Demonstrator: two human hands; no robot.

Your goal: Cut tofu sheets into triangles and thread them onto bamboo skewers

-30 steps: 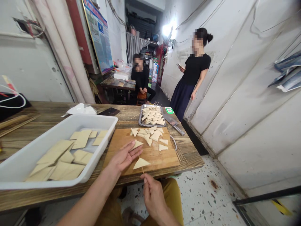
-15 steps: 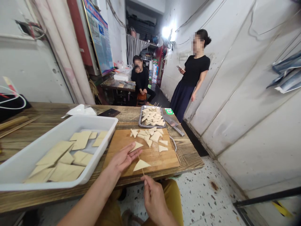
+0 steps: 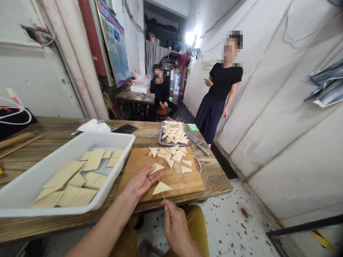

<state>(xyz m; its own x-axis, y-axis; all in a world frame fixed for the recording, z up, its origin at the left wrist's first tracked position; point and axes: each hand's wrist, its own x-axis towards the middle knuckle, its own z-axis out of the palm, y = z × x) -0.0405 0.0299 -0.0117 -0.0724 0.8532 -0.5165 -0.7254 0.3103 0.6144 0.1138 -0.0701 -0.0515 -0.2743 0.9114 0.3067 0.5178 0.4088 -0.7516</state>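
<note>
My right hand pinches the lower end of a thin wooden skewer below the board's front edge. A pale triangular piece is threaded on that skewer. Its tip reaches up to the fingers of my left hand, which holds another pale triangle between thumb and fingers over the wooden board. More cut triangles lie scattered on the board's far half. Behind the board, a metal tray bears a heap of skewered triangles.
At left, a white plastic tub contains flat pale sheets. A cleaver and loose skewers lie at the right. A seated person and a standing person with a phone are beyond the table.
The standing person has shifted slightly to the right and turned the head. Both my hands, the skewer and the triangles keep nearly the same positions.
</note>
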